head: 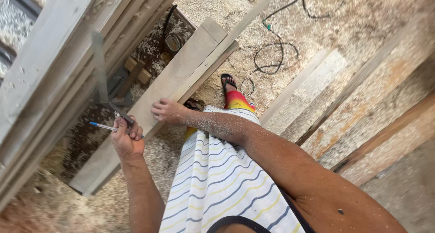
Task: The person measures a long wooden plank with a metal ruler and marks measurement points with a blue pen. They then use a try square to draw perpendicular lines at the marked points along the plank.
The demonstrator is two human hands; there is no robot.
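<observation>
Wooden plank under right hand, left hand gripping pen, square

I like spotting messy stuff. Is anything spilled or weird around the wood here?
Yes: pale sawdust and shavings blanket the floor, and a thin dark cable lies in tangled loops across them, near the sandalled foot. The long pale wooden plank itself looks unbroken.

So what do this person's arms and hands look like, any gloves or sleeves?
No gloves or sleeves: both arms are bare up past the elbow. The right arm and right hand are dusted with pale sawdust specks; the left hand carries less. No watch or rings show. Below is a white shirt with blue and yellow stripes.
</observation>
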